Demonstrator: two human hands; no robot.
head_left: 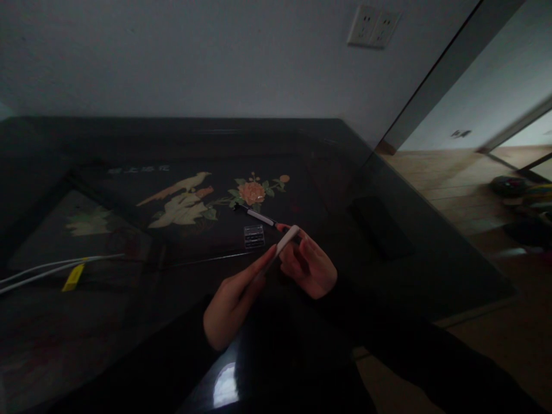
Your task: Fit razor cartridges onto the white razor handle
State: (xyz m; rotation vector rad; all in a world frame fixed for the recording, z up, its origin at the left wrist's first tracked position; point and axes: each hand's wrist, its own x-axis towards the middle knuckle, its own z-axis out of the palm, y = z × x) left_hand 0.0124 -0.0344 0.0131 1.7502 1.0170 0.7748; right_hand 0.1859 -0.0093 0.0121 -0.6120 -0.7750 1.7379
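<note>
A slim, flat, pale object (286,241) is tilted up between my hands, seen almost edge-on, so its kind does not show. My left hand (230,305) grips its lower left side, fingers pressed together along it. On the other side, my right hand (311,265) is closed with curled fingers at its upper end; the fingertips are partly hidden. Just beyond lies a thin stick-like tool (261,217) with a pale grey handle and a dark head, its near end close to my right fingers. Beside it sits a small clear case (254,236) with dark pieces inside.
The dark glossy table (319,190) carries a bird-and-flower picture (251,193). White cables (56,266) with a yellow tag (74,277) lie at left. A dark flat rectangular thing (382,227) rests at right. Behind is a wall with sockets (373,27).
</note>
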